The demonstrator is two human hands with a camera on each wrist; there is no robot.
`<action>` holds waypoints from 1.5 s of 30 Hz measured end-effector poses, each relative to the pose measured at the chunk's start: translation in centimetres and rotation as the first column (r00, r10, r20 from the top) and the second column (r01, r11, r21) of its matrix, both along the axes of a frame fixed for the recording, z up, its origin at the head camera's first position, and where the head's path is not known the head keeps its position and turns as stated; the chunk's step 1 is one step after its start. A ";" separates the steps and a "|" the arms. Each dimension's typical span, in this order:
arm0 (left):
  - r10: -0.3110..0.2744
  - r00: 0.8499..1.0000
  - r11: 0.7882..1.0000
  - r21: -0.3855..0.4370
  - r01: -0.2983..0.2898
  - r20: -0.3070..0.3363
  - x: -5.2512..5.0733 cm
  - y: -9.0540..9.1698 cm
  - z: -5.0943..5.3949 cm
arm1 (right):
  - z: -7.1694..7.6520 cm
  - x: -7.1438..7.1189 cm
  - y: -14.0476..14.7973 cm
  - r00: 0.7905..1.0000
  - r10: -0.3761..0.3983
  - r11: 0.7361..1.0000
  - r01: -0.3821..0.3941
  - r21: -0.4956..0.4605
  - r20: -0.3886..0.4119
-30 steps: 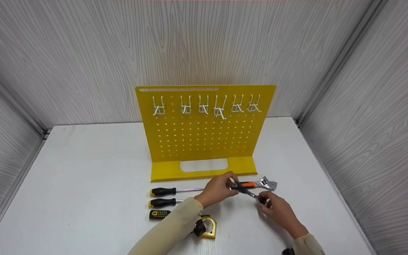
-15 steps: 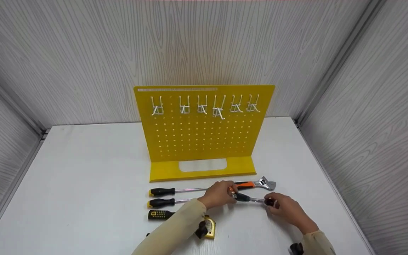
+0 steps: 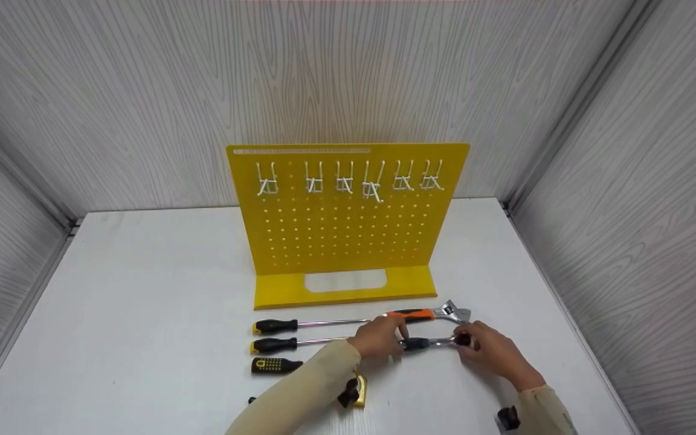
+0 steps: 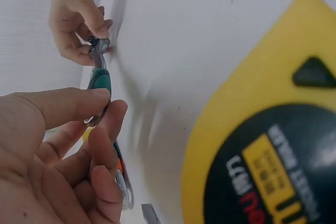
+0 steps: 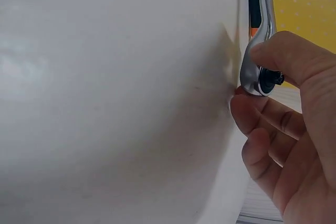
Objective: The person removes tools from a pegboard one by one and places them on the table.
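A ratchet wrench [image 3: 415, 344] with a teal and black handle lies between my two hands, almost parallel to the tools beside it. My left hand [image 3: 379, 336] pinches the handle's end between thumb and fingers; the left wrist view shows the teal grip [image 4: 101, 81] at the fingertips. At the other end my right hand [image 3: 496, 355] holds the round metal head, its black square drive [image 5: 274, 80] facing out in the right wrist view. Just behind is an adjustable wrench [image 3: 411, 315] with an orange and black handle, partly covered by my left hand.
Two long screwdrivers [image 3: 275, 327] and a black-yellow handle [image 3: 272, 365], the rest of it hidden by my sleeve, lie to the left. A yellow tape measure [image 4: 220, 129] sits under my left forearm. Behind stands a yellow pegboard [image 3: 348, 235] with several white hooks [image 3: 344, 184].
The ratchet wrench has turned from a slant to nearly level, and has come down slightly to the right. Both hands keep hold of it; the right one has shifted right, the left one slightly down.
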State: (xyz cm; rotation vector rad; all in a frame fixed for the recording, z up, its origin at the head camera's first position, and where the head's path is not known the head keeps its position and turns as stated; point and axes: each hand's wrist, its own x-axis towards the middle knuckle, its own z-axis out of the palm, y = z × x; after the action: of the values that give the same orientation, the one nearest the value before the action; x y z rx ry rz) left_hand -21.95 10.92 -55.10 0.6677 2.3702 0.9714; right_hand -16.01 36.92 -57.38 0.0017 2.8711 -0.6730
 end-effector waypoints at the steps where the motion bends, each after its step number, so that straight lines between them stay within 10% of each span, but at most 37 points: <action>1: -0.001 1.000 1.000 -0.004 0.001 0.003 0.0 0.1 0.0 | 0.0 0.0 0.1 1.000 0.003 1.000 -0.003 -0.003 -0.003; 23: -0.020 1.000 0.994 -0.106 0.019 -0.013 -0.2 -0.2 -0.6 | -0.4 -0.1 -0.3 0.997 -0.054 0.997 0.057 -0.053 0.048; 38: 0.042 0.993 0.999 -0.017 -0.040 0.111 -0.7 -1.3 0.0 | -0.4 -0.3 0.3 0.999 -0.051 0.998 0.052 -0.035 0.014; 45: 0.036 0.990 0.985 0.163 -0.058 0.133 -1.2 -3.1 0.5 | 0.7 0.1 0.1 0.997 -0.080 0.994 0.079 -0.074 -0.009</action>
State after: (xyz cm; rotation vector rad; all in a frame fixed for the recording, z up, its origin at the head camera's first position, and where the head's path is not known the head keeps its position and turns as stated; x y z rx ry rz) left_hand -23.20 7.81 -54.62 0.5924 2.2175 1.2060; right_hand -15.88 37.07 -56.72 0.1017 2.8692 -0.7954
